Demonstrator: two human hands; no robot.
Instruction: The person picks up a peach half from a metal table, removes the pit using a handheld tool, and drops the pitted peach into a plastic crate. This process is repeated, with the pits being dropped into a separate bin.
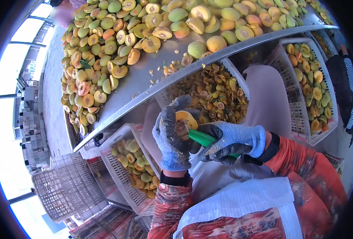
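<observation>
My left hand (pixel 174 133), in a blue-grey glove with dark coating, holds a yellow stone fruit half (pixel 187 119) with its cut face toward my right hand. In a matching glove, my right hand (pixel 232 141) is closed around a green-handled tool (pixel 202 138). The tool's front end meets the fruit's brownish middle; its working tip is too hidden to make out. Both hands are over my lap, just above a crate of fruit scraps (pixel 212 93) between my knees.
Many halved fruits (pixel 104 51) are heaped on a metal table (pixel 160 65) with a raised rim. Loose pits lie near its edge. Crates of fruit halves stand at left (pixel 118 175) and right (pixel 304 131). Stacked crates (pixel 70 185) are farther left. Another person's checked sleeve (pixel 351 87) shows at right.
</observation>
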